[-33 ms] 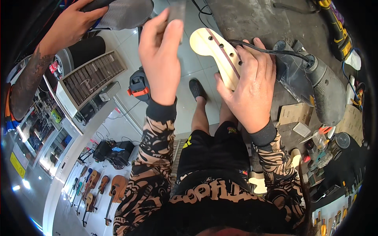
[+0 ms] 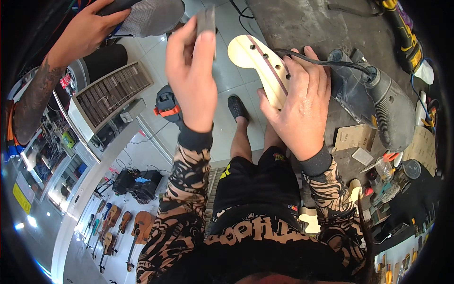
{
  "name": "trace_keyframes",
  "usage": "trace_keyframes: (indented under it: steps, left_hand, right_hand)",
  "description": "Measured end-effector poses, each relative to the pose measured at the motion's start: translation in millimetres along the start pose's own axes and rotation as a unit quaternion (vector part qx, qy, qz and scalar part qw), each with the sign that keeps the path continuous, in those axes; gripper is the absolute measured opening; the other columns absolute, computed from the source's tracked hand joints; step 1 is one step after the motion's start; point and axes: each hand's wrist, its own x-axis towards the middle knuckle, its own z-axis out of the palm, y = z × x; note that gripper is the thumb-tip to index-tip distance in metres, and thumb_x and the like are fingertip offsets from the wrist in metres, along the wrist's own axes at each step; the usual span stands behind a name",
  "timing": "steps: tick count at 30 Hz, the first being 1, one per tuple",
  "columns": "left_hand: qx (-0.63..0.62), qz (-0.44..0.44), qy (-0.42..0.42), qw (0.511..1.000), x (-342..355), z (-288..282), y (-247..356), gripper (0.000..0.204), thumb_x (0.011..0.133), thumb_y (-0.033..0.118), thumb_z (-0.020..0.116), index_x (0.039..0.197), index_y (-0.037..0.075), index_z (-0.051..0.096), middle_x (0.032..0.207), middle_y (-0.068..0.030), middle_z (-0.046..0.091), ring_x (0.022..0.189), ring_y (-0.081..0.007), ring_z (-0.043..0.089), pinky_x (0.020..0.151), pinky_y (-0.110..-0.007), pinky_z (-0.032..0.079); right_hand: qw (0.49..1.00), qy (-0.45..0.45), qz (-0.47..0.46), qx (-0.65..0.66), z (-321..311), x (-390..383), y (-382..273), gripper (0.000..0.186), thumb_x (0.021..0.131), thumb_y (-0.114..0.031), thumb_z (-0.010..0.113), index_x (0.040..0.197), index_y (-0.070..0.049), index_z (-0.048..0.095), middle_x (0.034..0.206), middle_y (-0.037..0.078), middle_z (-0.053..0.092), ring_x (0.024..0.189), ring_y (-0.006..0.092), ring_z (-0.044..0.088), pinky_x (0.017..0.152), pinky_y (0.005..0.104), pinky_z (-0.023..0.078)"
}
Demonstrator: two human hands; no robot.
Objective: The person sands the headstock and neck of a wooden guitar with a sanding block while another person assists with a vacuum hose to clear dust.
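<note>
Pointing its rounded end toward 11 o'clock, the pale wooden headstock [image 2: 257,60] sits by the edge of the grey workbench [image 2: 295,28], its long axis running from 11 to 5 o'clock, a dark stripe [image 2: 272,67] and a row of dark holes [image 2: 265,56] following that line. The right hand [image 2: 305,102] is nearer, clamped over its 5 o'clock end, thumb along the left edge and fingers over the other side; the part beneath the palm is hidden. From the left hand [image 2: 194,71], the headstock lies at about 3 o'clock, across a gap. That hand is closed on a blurred grey block [image 2: 206,21], upright along 12 to 6 o'clock, apart from the wood. Outward from the headstock, a black cable [image 2: 331,62] leads to a grey power tool [image 2: 395,113] between 3 and 4 o'clock; another person's hand [image 2: 90,29] shows between 9 and 10, and guitars [image 2: 142,225] near 7.
</note>
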Motion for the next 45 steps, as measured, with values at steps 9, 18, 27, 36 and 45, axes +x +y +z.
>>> trace_keyframes:
  steps: [9, 18, 27, 36, 45]
  left_hand:
    - [0.17, 0.152, -0.056, 0.972, 14, 1, 11, 0.043, 0.1, 0.01, 0.081, 0.14, -0.002, 0.072, 0.113, -0.0128, 0.068, 0.104, -0.0268, 0.065, 0.092, -0.038, 0.052]
    - [-0.025, -0.018, 0.007, 1.0, -35, -5, 13, 0.039, 0.106, 0.01, 0.076, 0.143, -0.003, 0.069, 0.123, -0.0113, 0.068, 0.113, -0.019, 0.066, 0.097, -0.033, 0.053]
    - [-0.074, -0.058, -0.008, 0.996, 22, 10, 15, 0.04, 0.109, 0.017, 0.075, 0.141, -0.005, 0.067, 0.125, -0.0125, 0.072, 0.112, -0.0187, 0.068, 0.101, -0.033, 0.052]
    - [-0.069, -0.012, 0.045, 0.997, -26, 28, 3, 0.041, 0.112, 0.008, 0.069, 0.151, -0.005, 0.061, 0.143, -0.013, 0.064, 0.12, -0.0165, 0.065, 0.106, -0.033, 0.053]
    - [-0.203, -0.069, 0.118, 0.969, -61, 33, 3, 0.048, 0.114, 0.012, 0.066, 0.157, -0.005, 0.054, 0.135, -0.0095, 0.068, 0.106, -0.0132, 0.064, 0.092, -0.029, 0.053]
  right_hand:
    - [1.0, 0.0, 0.0, 0.009, 2, 0, -1, 0.08, 0.076, -0.02, 0.093, 0.146, -0.006, 0.056, 0.143, 0.018, 0.063, 0.145, 0.0457, 0.056, 0.119, 0.0604, 0.043]
    - [0.999, 0.004, 0.018, 0.033, 4, -2, 1, 0.077, 0.074, -0.022, 0.092, 0.142, -0.007, 0.057, 0.144, 0.015, 0.06, 0.151, 0.0424, 0.05, 0.122, 0.0669, 0.039]
    - [0.999, 0.005, 0.016, 0.033, 4, -3, 4, 0.075, 0.076, -0.023, 0.091, 0.141, -0.007, 0.058, 0.144, 0.016, 0.06, 0.151, 0.0427, 0.05, 0.121, 0.0677, 0.04]
    - [0.999, 0.001, 0.019, 0.028, 3, -2, 3, 0.076, 0.076, -0.023, 0.092, 0.142, -0.007, 0.057, 0.144, 0.016, 0.06, 0.151, 0.0427, 0.05, 0.12, 0.0682, 0.04]
    - [0.999, 0.008, 0.02, 0.035, 4, -1, 2, 0.078, 0.073, -0.022, 0.094, 0.141, -0.006, 0.059, 0.141, 0.016, 0.062, 0.15, 0.0425, 0.052, 0.121, 0.0662, 0.041]
